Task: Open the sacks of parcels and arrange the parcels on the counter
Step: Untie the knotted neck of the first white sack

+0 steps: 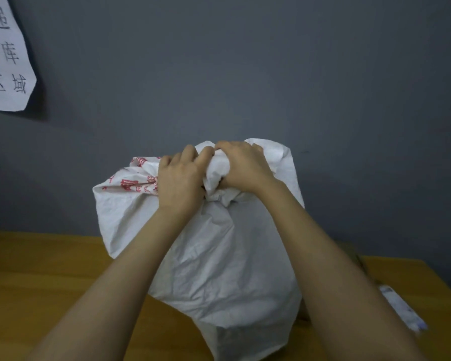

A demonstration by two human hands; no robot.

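Sack (219,261) of white woven plastic, standing upright at centre frame on the wooden counter (50,272). Its base is at the lower edge of the frame and its gathered neck (216,169) is uppermost, against the grey wall (245,61). The long axis runs roughly vertical.

Both hands meet at the neck, directly above the body of the sack. The left hand (179,178) has its fingers curled over the bunched material from the left side. The right hand (245,168) closes round the same bunch from the right, so that the fingers of the two nearly touch. Neither hand is nearer: the closure lies between them, and working it loose with a pull apart to left and right appears to be what the next move calls for. Whether a cord or knot binds the neck cannot be told, since the fingers cover it. The mouth is closed, and no parcel shows from this sack.

Surface: crumpled and matt, with red print (136,182) on the fold at the upper left. The bulging lower body suggests a full load.

At lower right a flat white packet (401,308), blurred, lies on the counter beside the right forearm. A paper notice (5,53) hangs at the upper left.
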